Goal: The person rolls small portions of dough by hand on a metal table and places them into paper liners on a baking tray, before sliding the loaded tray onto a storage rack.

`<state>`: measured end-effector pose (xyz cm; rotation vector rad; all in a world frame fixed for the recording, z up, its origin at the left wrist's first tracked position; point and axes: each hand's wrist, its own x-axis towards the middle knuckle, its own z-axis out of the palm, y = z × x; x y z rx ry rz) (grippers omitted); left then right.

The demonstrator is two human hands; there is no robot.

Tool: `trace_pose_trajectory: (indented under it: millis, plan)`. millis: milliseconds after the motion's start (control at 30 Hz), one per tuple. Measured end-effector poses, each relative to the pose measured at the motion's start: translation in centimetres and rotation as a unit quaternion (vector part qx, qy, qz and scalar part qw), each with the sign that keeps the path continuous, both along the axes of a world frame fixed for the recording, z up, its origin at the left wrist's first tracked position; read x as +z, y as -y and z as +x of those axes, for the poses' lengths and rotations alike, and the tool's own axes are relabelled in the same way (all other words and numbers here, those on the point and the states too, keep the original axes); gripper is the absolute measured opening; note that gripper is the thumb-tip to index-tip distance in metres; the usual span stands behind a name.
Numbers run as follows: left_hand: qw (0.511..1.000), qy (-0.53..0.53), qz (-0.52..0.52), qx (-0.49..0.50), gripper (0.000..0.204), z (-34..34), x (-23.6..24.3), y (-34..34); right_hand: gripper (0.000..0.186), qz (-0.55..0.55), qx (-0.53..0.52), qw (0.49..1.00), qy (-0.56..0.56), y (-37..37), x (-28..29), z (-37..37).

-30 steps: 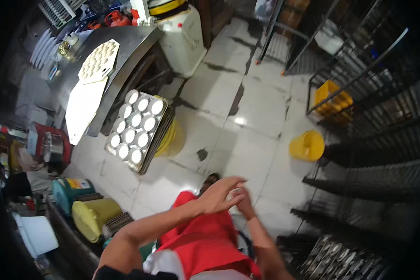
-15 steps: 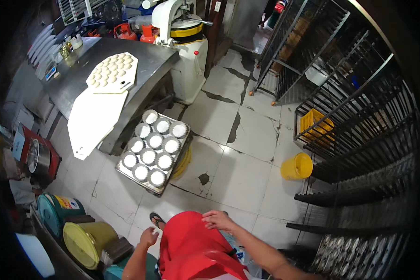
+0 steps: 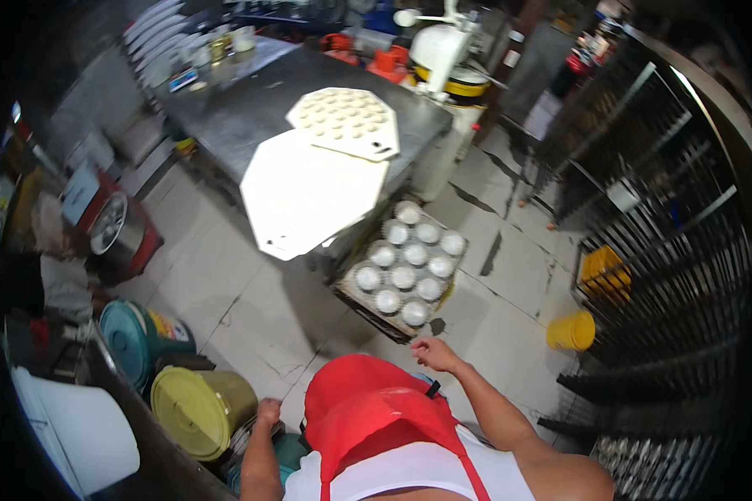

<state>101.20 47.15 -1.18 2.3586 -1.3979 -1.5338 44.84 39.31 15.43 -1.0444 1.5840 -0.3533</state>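
My left hand (image 3: 269, 411) hangs low beside the red apron (image 3: 342, 388), close to the lidded bins; its fingers are too small and turned away to read. Out in front of the apron, my right hand (image 3: 433, 354) has loosely bent fingers, somewhat apart, with nothing held. It appears just short of the near corner of a tray (image 3: 368, 311), without clear contact. Several fluted tins with white contents (image 3: 403, 277) stand in rows on that tray. Beyond, a white octagonal board (image 3: 313, 192) overhangs the metal table (image 3: 263, 104). A second board (image 3: 380, 138) carries several pale dough balls (image 3: 342, 117).
A white machine with a yellow band (image 3: 443, 63) stands past the table. Dark racks (image 3: 668, 275) line the right side, with a yellow bucket (image 3: 571, 331) and yellow crate (image 3: 604, 271) nearby. Lidded bins (image 3: 188, 413) and a steel pot (image 3: 117, 225) are at left.
My view has turned left, so the table, boards and tray appear farther right. My right hand has moved away from the apron front; my left hand stays low at my side.
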Motion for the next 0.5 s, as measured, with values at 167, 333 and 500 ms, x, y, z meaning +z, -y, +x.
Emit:
trace_pose_trajectory:
  millis: [167, 333, 500]
  plan:
    - [0.968, -0.113, -0.09, 0.206, 0.039, 1.5, -1.2, 3.2, 0.027, -0.021, 0.007, 0.998, 0.057, 13.1, 0.9, 6.8]
    - [0.953, -0.145, -0.032, 0.263, 0.032, 0.5, 1.9, 3.1, 0.024, -0.121, -0.05, 0.987, 0.098, 29.8, 0.5, 5.3]
    - [0.972, 0.165, 0.037, -0.161, 0.031, 9.7, 5.7, -4.4, 0.026, -0.235, -0.293, 0.917, 0.137, 48.8, -0.5, 3.5]
